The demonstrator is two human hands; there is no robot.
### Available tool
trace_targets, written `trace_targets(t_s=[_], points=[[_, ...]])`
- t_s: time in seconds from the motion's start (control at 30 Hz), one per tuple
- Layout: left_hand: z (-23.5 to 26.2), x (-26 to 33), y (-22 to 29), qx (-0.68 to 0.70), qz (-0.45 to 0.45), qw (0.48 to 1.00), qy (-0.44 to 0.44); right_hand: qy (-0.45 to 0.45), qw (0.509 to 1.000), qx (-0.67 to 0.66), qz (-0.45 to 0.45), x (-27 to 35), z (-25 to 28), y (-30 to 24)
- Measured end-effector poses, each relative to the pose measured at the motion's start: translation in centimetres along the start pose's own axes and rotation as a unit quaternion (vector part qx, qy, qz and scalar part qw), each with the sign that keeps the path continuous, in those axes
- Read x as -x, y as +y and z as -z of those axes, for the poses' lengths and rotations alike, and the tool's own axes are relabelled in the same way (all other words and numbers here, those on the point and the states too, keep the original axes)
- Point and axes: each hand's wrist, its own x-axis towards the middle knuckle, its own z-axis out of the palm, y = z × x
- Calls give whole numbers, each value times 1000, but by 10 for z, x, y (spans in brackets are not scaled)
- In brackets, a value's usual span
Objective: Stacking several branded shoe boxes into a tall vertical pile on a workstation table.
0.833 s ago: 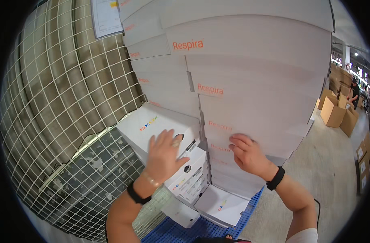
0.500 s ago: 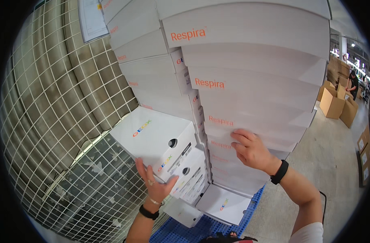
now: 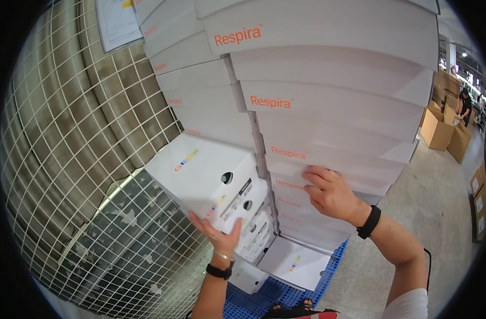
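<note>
A white shoebox [image 3: 200, 173] with a round hole in its end tops a low stack at the left, leaning against the mesh. My left hand [image 3: 221, 239] grips the near corner of this stack, fingers along the left side and thumb across the box ends. My right hand [image 3: 331, 194] rests with bent fingertips against the long side of a taller stack of white shoeboxes [image 3: 333, 125], holding nothing. Below, a white shoebox [image 3: 296, 260] lies flat, with another white shoebox [image 3: 247, 277] beside it.
A blue perforated plastic pallet [image 3: 323, 287] carries the boxes. White wire mesh [image 3: 102, 175] closes off the left side, with a paper sheet [image 3: 118, 26] hung near its top. Brown cartons [image 3: 437, 127] and a person [image 3: 464, 109] are at the far right.
My left hand has moved right and closed around the corner of the low stack. The boxes under the top one look shifted. My right hand stays against the tall stack.
</note>
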Motion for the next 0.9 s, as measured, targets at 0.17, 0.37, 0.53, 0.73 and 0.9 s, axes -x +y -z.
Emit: trace_targets(t_s=[0.17,0.37,0.53,0.73,0.9], points=[[-11,7,-6,-24,7,999,28,-1,1000,-15,-5,1,-6,0],[-13,6,10,-39,2,998,39,0,999,-32,-6,-2,-1,-9],[-9,5,20,-11,25,999,36,25,997,-73,-16,-2,-5,-7],[-15,23,70,66,-53,996,-6,-3,1000,-9,-10,-7,-5,4],[-74,-1,100,123,-22,974,-188,-13,1000,2,0,-8,-3,7]])
